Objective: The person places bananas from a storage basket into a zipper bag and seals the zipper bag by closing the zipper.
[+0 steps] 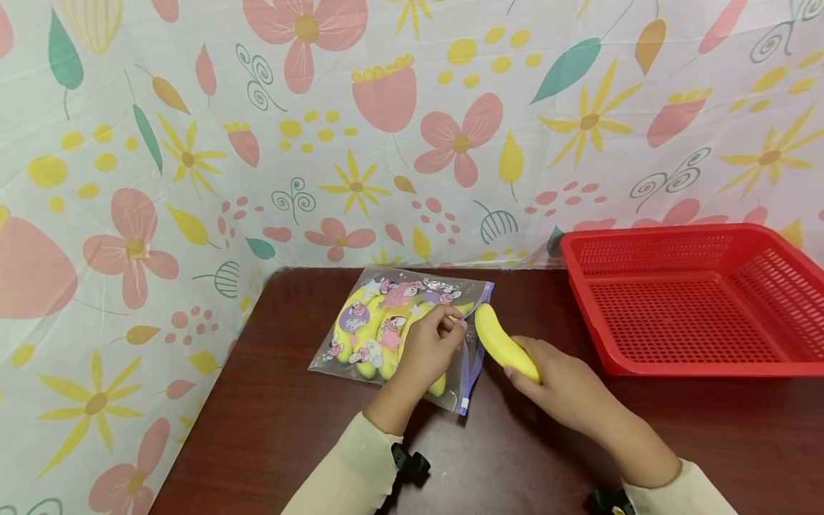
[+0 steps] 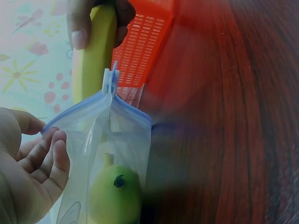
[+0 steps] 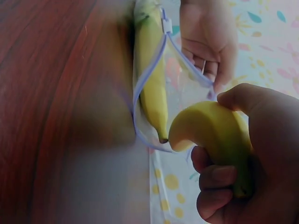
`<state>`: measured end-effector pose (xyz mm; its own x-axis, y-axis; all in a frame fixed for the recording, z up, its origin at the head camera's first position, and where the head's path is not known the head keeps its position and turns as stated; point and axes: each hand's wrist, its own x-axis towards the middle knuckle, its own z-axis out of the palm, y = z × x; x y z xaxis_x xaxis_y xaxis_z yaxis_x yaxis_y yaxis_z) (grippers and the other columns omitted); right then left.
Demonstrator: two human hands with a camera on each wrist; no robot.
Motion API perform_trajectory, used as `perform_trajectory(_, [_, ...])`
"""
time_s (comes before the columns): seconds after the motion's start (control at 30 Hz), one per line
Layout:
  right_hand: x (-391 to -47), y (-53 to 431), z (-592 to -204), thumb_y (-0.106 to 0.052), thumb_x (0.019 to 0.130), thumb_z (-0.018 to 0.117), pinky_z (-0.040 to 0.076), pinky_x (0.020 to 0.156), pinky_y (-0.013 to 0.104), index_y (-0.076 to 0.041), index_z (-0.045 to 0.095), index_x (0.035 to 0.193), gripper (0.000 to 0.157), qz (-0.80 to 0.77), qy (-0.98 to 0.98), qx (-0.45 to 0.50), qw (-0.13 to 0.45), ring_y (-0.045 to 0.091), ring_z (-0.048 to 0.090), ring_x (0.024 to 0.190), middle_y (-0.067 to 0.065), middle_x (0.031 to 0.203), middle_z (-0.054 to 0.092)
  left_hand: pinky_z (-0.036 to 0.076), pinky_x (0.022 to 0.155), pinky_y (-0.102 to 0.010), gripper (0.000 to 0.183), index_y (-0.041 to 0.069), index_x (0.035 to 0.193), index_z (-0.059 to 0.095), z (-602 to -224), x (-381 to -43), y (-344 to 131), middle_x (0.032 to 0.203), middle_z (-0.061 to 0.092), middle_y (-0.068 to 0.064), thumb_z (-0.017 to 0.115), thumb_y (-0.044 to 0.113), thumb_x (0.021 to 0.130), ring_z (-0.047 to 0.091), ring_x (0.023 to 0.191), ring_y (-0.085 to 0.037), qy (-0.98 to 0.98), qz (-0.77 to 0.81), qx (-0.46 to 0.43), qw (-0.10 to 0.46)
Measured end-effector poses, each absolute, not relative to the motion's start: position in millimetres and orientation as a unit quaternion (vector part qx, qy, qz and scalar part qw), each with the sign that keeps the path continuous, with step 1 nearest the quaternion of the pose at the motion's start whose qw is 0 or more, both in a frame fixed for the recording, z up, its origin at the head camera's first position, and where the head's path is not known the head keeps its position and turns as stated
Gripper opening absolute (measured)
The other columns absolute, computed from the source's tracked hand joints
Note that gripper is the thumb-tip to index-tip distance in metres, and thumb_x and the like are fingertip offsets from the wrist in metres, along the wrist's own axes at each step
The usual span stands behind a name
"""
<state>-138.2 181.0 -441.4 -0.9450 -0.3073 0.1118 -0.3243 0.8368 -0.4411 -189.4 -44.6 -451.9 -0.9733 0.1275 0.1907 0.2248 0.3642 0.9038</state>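
Note:
A clear zip bag [image 1: 450, 393] with a purple zip edge and pink cartoon prints lies on the table, holding several yellow bananas [image 1: 360, 322]. My left hand [image 1: 433, 347] pinches the upper side of the bag's mouth between thumb and fingers, lifting it so the mouth gapes, as the right wrist view shows. A white slider [image 2: 110, 81] sits at one end of the zip. My right hand [image 1: 566, 386] grips another banana [image 1: 502, 343], its free tip right at the bag's mouth. Inside the bag, one banana [image 3: 152, 79] lies along the near side, its stem towards the opening.
A red plastic basket [image 1: 599, 336] with a mesh floor and sides stands on the right of the dark wooden table [image 1: 257, 429]. Behind and to the left hangs a white cloth [image 1: 399, 179] with flower and leaf prints.

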Motion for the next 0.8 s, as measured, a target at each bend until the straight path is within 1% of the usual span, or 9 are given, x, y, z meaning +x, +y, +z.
perform_trajectory(0.17, [-139.4, 173.3, -446.4, -0.037, 0.093, 0.070, 0.041, 0.065, 0.030, -0.013, 0.057, 0.136, 0.052, 0.237, -0.953, 0.184, 0.032, 0.012, 0.049, 0.076, 0.001, 0.105, 0.062, 0.049, 0.056, -0.022, 0.017, 0.013, 0.108, 0.069, -452.0, -190.1, -44.8, 0.077, 0.069, 0.003, 0.062, 0.021, 0.095, 0.061, 0.062, -0.005, -0.823, -0.555, -0.108, 0.048])
perform_trajectory(0.33, [-142.2, 164.2, -455.0, -0.041, 0.094, 0.069, 0.042, 0.065, 0.029, -0.014, 0.055, 0.140, 0.055, 0.243, -0.950, 0.196, 0.032, 0.011, 0.050, 0.077, 0.002, 0.112, 0.063, 0.051, 0.056, -0.023, 0.015, 0.016, 0.106, 0.069, -451.8, -189.6, -45.1, 0.076, 0.068, 0.004, 0.061, 0.020, 0.094, 0.063, 0.062, -0.006, -0.822, -0.559, -0.102, 0.043])
perform_trajectory(0.57, [-147.8, 154.8, -458.4, -0.042, 0.095, 0.068, 0.041, 0.064, 0.028, -0.014, 0.053, 0.141, 0.056, 0.257, -0.945, 0.198, 0.031, 0.011, 0.049, 0.075, 0.003, 0.111, 0.062, 0.051, 0.056, -0.024, 0.014, 0.017, 0.106, 0.069, -451.2, -189.3, -44.9, 0.076, 0.067, 0.004, 0.061, 0.021, 0.095, 0.063, 0.062, -0.007, -0.821, -0.559, -0.105, 0.043])
perform_trajectory(0.8, [-154.1, 143.2, -457.0, -0.040, 0.094, 0.070, 0.043, 0.067, 0.029, -0.014, 0.053, 0.142, 0.058, 0.264, -0.943, 0.200, 0.017, 0.012, 0.051, 0.080, 0.005, 0.115, 0.062, 0.050, 0.056, -0.023, 0.015, 0.018, 0.106, 0.069, -450.9, -190.3, -47.1, 0.077, 0.066, 0.006, 0.061, 0.024, 0.096, 0.059, 0.064, -0.007, -0.826, -0.551, -0.109, 0.045])
